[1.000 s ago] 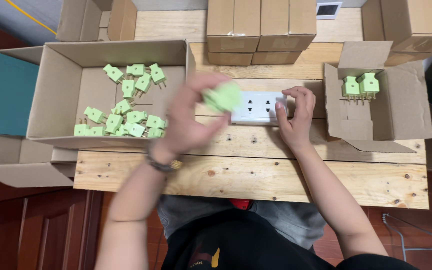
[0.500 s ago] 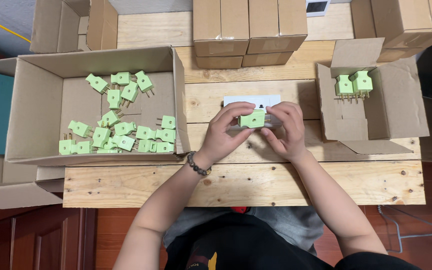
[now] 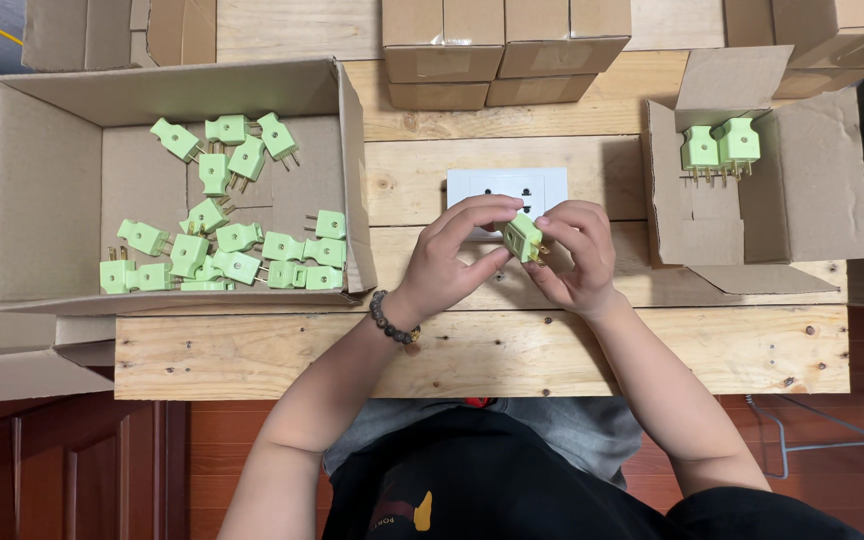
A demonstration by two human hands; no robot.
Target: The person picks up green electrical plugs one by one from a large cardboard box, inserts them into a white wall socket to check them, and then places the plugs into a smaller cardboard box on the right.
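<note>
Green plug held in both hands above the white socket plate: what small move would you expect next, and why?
Probably lowering the green plug onto the white socket plate just behind it. Both the left hand and the right hand pinch it over the wooden table, its metal prongs showing, apart from the plate. Two plugs already stand in the small right box, so it may go there afterwards.

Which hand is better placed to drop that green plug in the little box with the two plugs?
Probably the right hand. It already pinches the green plug together with the left hand, and the small box with two plugs sits on its side, so no crossing over.
</note>
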